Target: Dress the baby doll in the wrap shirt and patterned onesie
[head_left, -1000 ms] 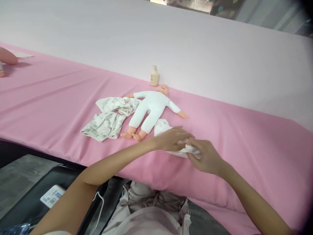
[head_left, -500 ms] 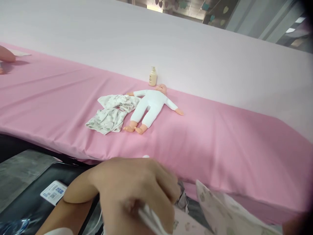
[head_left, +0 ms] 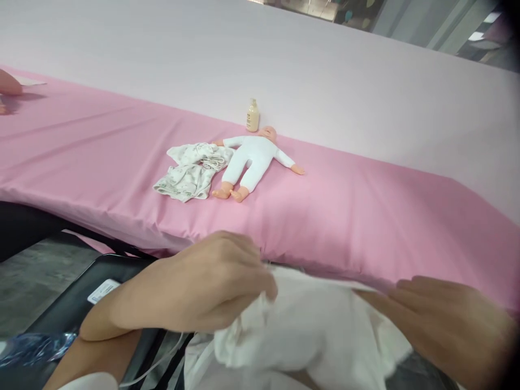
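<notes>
My left hand (head_left: 221, 281) is closed on the edge of a white cloth (head_left: 309, 319) held in front of me. At the right, my right hand (head_left: 450, 319) is blurred but closed on the other end. The cloth's upper edge is stretched between both hands, and its lower part hangs in folds over my lap. Beyond them, on a pink-covered table (head_left: 337, 216), lies a doll (head_left: 254, 157) in a white suit, face up with arms spread. A crumpled printed cloth (head_left: 184, 181) lies beside its legs.
A pump bottle (head_left: 252, 116) stands near the doll's head, by the white wall (head_left: 162, 54). Part of another doll (head_left: 10, 84) shows at the far left. A black chair (head_left: 52, 309) at lower left bears a label and a clear plastic wrapper (head_left: 40, 346).
My right hand has come into fuller view. The cloth has been raised and drawn out between my hands; my left hand has turned and shifted slightly. The view has tilted down a little.
</notes>
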`<action>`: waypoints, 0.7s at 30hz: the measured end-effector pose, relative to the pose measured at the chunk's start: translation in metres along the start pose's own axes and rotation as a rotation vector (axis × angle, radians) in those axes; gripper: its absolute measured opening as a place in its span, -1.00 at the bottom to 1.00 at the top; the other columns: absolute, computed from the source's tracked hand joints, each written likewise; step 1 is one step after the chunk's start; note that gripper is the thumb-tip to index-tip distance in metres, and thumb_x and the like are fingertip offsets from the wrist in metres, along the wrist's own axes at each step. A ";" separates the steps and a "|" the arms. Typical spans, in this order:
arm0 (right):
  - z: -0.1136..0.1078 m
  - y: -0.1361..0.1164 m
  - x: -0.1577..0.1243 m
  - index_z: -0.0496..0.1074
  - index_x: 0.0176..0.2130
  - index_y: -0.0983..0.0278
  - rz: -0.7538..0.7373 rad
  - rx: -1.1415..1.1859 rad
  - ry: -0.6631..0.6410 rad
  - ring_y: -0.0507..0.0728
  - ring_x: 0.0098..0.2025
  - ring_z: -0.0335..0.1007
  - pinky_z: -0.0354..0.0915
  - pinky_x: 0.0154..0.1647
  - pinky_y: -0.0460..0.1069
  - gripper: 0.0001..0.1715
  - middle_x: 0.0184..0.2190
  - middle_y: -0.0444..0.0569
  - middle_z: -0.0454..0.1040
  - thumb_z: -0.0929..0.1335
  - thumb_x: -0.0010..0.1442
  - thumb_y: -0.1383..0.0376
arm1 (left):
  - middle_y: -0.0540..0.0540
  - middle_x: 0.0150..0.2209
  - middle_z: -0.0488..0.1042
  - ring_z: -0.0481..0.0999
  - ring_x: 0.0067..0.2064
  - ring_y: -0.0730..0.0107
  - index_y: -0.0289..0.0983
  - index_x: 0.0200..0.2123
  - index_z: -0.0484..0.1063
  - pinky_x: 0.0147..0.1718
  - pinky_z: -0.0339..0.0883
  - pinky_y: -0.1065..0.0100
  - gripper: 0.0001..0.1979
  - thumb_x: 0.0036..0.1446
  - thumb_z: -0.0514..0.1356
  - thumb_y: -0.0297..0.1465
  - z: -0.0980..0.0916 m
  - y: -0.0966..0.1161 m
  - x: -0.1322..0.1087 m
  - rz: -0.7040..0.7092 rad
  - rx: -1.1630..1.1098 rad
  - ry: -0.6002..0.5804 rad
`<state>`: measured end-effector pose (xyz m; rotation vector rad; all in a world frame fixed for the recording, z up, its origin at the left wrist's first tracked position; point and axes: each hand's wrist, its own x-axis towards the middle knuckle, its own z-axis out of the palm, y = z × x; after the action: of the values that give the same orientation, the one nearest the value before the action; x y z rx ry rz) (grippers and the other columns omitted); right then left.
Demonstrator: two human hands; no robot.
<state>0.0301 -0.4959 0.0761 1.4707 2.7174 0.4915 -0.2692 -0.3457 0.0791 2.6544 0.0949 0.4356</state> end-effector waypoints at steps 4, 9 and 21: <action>0.006 -0.009 0.007 0.39 -0.25 0.20 0.073 -0.189 -0.041 0.10 -0.60 0.27 0.02 -0.56 -0.01 -0.51 -0.62 -0.14 0.30 0.18 -0.14 0.58 | 0.06 -0.60 0.38 0.41 -0.49 0.43 -0.26 -0.15 0.44 0.17 0.08 0.07 -0.67 0.10 -0.02 -0.58 0.027 0.002 -0.004 -0.148 0.479 0.014; 0.018 -0.020 0.008 0.40 -0.33 0.29 0.096 -0.351 0.014 0.08 -0.64 0.26 0.00 -0.62 -0.03 -0.56 -0.65 -0.13 0.29 0.21 -0.18 0.64 | 0.06 -0.61 0.37 0.40 -0.53 0.44 -0.35 -0.18 0.40 0.23 -0.11 -0.07 -0.71 0.15 -0.07 -0.59 0.050 -0.002 -0.004 -0.201 0.669 0.049; 0.056 0.005 0.028 0.45 -0.26 0.37 -0.154 -0.345 0.153 0.16 -0.31 0.44 0.33 -0.31 0.04 -0.67 -0.35 0.06 0.51 0.19 0.10 0.59 | -0.31 0.09 0.35 -0.13 0.35 0.19 -0.43 0.12 0.16 0.26 -0.19 -0.10 -0.40 -0.04 -0.07 -0.75 0.076 -0.047 -0.030 -0.203 0.581 -0.009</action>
<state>0.0281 -0.4555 0.0281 1.1725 2.6465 1.0406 -0.2734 -0.3393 -0.0143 3.1640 0.5603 0.3695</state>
